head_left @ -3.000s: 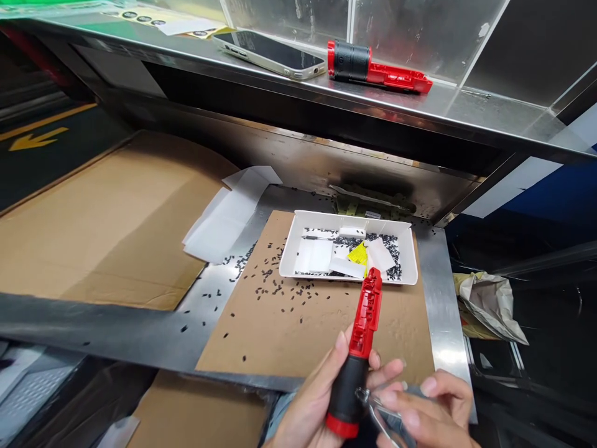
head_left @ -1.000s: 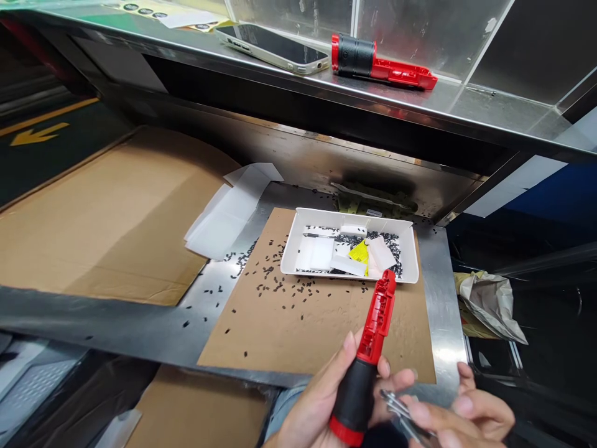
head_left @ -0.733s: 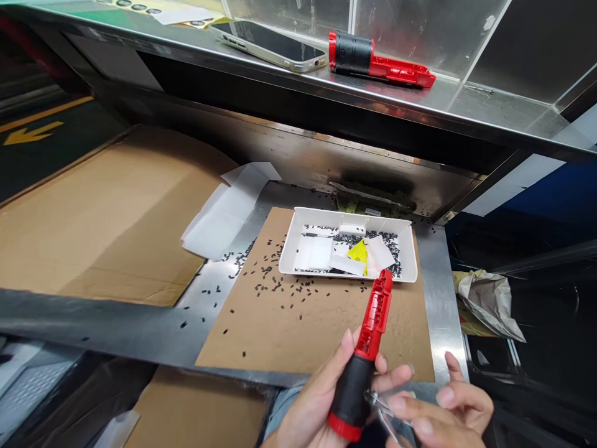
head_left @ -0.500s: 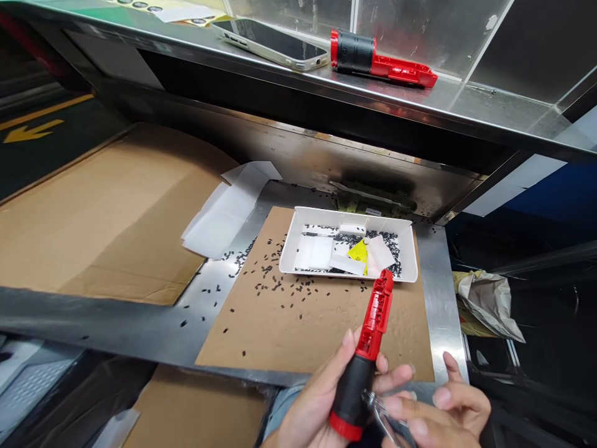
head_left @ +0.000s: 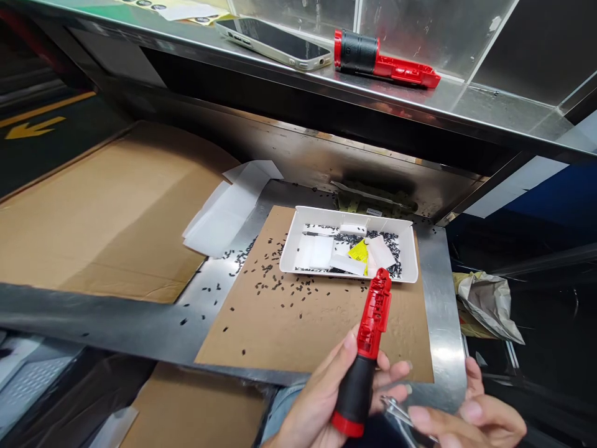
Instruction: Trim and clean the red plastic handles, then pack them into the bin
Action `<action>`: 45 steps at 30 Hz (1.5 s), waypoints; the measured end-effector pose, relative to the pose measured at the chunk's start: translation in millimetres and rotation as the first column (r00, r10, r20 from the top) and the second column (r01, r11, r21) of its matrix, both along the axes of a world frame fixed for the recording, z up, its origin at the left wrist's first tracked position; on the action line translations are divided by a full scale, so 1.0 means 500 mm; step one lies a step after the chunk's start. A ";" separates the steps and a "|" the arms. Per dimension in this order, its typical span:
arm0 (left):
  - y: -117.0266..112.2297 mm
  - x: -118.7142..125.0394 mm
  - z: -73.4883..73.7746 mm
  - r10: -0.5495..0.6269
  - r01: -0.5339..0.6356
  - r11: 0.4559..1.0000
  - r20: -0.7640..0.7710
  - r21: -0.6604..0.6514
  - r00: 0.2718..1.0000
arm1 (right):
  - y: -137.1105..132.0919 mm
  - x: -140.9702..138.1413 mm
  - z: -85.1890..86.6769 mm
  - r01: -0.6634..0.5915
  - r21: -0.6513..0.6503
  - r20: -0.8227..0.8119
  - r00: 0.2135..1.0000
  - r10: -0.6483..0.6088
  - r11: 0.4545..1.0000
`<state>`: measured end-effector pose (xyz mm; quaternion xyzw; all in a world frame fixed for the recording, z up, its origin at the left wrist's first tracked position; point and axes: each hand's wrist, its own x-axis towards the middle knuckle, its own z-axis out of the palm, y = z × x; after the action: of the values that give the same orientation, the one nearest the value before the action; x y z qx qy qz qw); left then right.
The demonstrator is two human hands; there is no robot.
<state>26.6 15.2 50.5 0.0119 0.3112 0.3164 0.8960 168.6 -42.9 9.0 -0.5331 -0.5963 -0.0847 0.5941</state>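
Head view: compared with half a second ago, the right hand (head_left: 476,420) has drawn back, moving the shiny metal tool (head_left: 397,412) away from the red-and-black casing (head_left: 366,350), so the casing's side looks less crowded. The left hand (head_left: 319,395) grips the casing, red end toward the white tray (head_left: 291,242) and overlapping its near edge in view; the right fingers pinch the tool, its type unclear. Loose black bits (head_left: 277,286) clutter the cardboard sheet (head_left: 280,336), perhaps a nuisance. Beyond, a second casing (head_left: 364,56) lies beside a phone (head_left: 277,42).
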 end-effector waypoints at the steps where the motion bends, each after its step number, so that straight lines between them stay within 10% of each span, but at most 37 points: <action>1: 0.000 0.000 0.003 0.025 -0.024 1.000 -0.037 0.006 0.999 | 0.003 -0.003 0.002 0.003 0.007 0.002 1.000 -0.003 1.000; 45: 0.001 -0.006 0.003 -0.041 0.044 0.996 0.037 -0.079 0.998 | 0.016 -0.034 0.016 -0.034 0.011 0.035 0.999 0.034 0.999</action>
<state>23.7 15.7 51.8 -0.0229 0.3073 0.2846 0.9078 151.8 -34.6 16.9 -0.5179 -0.6150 -0.0874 0.5882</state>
